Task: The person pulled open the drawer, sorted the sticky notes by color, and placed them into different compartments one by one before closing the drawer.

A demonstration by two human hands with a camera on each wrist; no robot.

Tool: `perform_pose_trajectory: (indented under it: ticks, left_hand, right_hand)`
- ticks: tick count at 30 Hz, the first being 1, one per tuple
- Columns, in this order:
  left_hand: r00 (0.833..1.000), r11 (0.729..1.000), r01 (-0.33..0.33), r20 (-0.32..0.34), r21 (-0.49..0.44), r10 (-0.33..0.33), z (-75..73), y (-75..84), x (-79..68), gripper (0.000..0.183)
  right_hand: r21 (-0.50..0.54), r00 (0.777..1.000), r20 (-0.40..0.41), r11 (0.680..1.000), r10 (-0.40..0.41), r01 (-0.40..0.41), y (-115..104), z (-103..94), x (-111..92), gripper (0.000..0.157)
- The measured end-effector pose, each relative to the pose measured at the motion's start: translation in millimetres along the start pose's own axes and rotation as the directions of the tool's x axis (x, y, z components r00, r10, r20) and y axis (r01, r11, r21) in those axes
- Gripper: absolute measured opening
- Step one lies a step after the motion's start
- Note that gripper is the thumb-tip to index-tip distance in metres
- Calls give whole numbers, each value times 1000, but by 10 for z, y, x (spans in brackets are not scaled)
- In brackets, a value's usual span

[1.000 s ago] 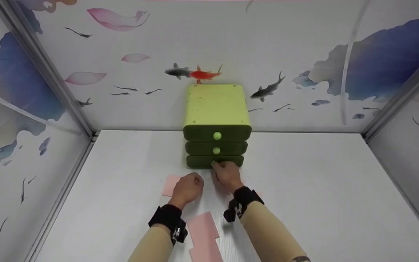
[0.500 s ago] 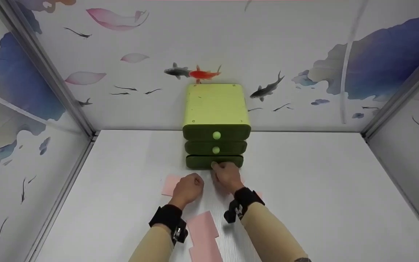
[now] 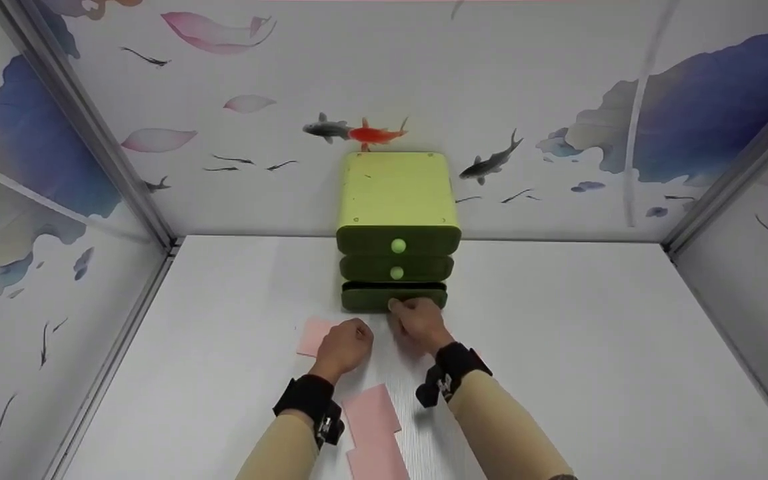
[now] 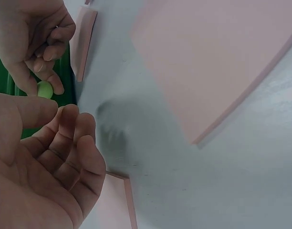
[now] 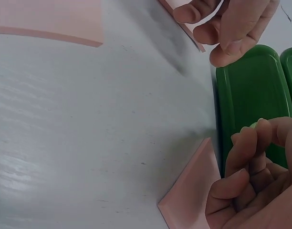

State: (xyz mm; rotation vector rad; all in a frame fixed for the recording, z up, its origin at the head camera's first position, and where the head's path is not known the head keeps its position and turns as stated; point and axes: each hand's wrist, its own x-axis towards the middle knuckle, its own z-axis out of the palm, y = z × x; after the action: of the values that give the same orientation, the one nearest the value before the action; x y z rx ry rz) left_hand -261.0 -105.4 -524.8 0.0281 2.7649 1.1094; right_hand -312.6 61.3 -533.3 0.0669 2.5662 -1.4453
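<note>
A small green drawer chest [image 3: 394, 190] with dark green fronts stands at the back, against the wall. My right hand [image 3: 419, 325] pinches the round light green knob [image 4: 45, 89] of the bottom drawer [image 3: 365, 301] between thumb and finger. That drawer sticks out a little, with a dark gap above its front; the two drawers over it are closed. To the left, my left hand [image 3: 345, 343] hovers in front of the chest, fingers loosely curled and holding nothing. Beside it on the table lies a flat pink slab [image 3: 312, 335], partly covered by that hand.
More thin pink slabs [image 3: 372, 417] lie overlapping between the forearms. Under the right hand is another pink slab [image 5: 191, 195], mostly hidden in the head view. The white table [image 3: 571, 333] is bounded by printed wall panels [image 3: 237, 193] at the back and sides.
The bottom drawer has come forward slightly toward me with the right hand, and the dark gap above its front has widened. The left hand has stayed in place.
</note>
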Motion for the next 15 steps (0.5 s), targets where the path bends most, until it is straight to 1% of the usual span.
perform_pose_trajectory:
  ticks: [5,9,15]
  left_hand:
    - [1000,1000,-10,-7,9,10,11,16,-20,17]
    - [999,999,-22,-27,25,22,23,29,-33,18]
    - [1000,1000,-12,9,-6,13,26,24,-66,18]
  right_hand:
    - [38,998,46,998,41,-43,13,-46,-24,51]
    - [37,997,58,997,60,-62,17,-48,-63,50]
    - [36,996,61,997,62,-65,19,-34,-158,50]
